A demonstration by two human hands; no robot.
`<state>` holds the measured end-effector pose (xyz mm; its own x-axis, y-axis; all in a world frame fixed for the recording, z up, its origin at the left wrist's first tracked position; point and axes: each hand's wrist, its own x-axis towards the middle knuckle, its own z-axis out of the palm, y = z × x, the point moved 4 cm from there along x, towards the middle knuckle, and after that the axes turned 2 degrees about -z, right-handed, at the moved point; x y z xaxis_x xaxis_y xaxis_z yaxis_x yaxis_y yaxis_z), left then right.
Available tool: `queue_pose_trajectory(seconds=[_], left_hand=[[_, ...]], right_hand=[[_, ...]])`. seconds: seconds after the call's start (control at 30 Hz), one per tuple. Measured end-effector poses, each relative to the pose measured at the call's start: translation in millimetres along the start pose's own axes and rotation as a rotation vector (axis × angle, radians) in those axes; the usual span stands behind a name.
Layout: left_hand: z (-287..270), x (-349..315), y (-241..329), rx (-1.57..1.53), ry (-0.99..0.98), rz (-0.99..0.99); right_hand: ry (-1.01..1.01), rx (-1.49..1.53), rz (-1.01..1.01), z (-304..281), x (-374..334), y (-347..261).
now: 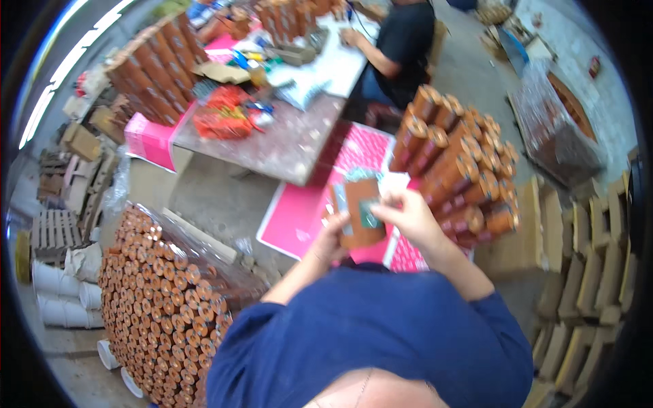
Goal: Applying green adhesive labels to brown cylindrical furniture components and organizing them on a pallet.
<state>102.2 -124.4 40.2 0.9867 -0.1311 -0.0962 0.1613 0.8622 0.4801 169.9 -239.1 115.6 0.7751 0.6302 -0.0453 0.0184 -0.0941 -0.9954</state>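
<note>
A: Item one, fingers?

B: Left hand (331, 231) closed round the brown tube (360, 211), gripping its left side. Right hand (407, 212) pinches a small greenish label (369, 216) against the tube's front.

A: Tube's lie?

B: Upright, long axis near-to-far, between both hands, above the pink sheet (299, 217).

A: Surroundings?

B: Stacked brown tubes (462, 170) just right; bundled tubes (163, 299) near left; cluttered bench (286, 146) far; another person's dark sleeve (405, 41) beyond.

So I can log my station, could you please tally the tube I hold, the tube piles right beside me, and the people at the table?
Tube, held by left hand and right hand: 1
Tube piles: 2, left pile and right pile
Person at the table: 1
Total: 4
</note>
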Motion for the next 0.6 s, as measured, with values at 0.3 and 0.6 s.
queue_pose_trajectory(seconds=[0.3, 0.6], left_hand=[[-8.0, 5.6, -3.8, -0.018, -0.062, 0.011], [-8.1, 4.6, -2.0, -0.023, -0.033, 0.021]], right_hand=[[0.102, 0.023, -0.088, 0.8, 3.3, 16.2], [0.129, -0.096, -0.096, 5.4, 6.6, 27.8]])
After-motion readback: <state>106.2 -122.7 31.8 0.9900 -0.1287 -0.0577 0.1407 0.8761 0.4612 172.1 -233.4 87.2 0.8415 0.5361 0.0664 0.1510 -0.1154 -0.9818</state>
